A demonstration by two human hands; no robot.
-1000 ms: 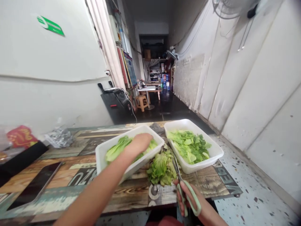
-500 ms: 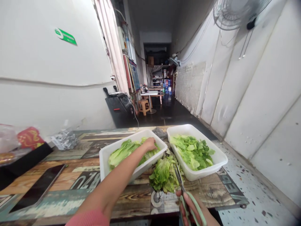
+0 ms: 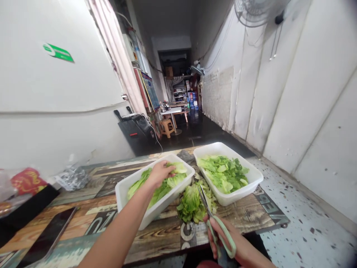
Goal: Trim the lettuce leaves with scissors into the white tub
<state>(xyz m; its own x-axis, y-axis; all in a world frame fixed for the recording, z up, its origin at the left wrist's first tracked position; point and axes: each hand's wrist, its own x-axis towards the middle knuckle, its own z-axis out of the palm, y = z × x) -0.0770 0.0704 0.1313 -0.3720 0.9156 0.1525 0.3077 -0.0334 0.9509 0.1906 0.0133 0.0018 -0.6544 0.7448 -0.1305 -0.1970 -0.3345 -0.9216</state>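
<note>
Left tub (image 3: 167, 201) partly hidden, fan (image 3: 258, 11) cropped

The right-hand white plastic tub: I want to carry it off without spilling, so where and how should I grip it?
Probably two-handed, from above, by the rim at the near and far short ends of the white plastic tub. It sits level, and its walls rise above the lettuce leaves at those ends, while the lettuce heap crowds its left long side.

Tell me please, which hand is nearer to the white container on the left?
Left. The left hand is at the leaves in the white container; the right hand is outside it, to the near right, holding scissors.
</note>
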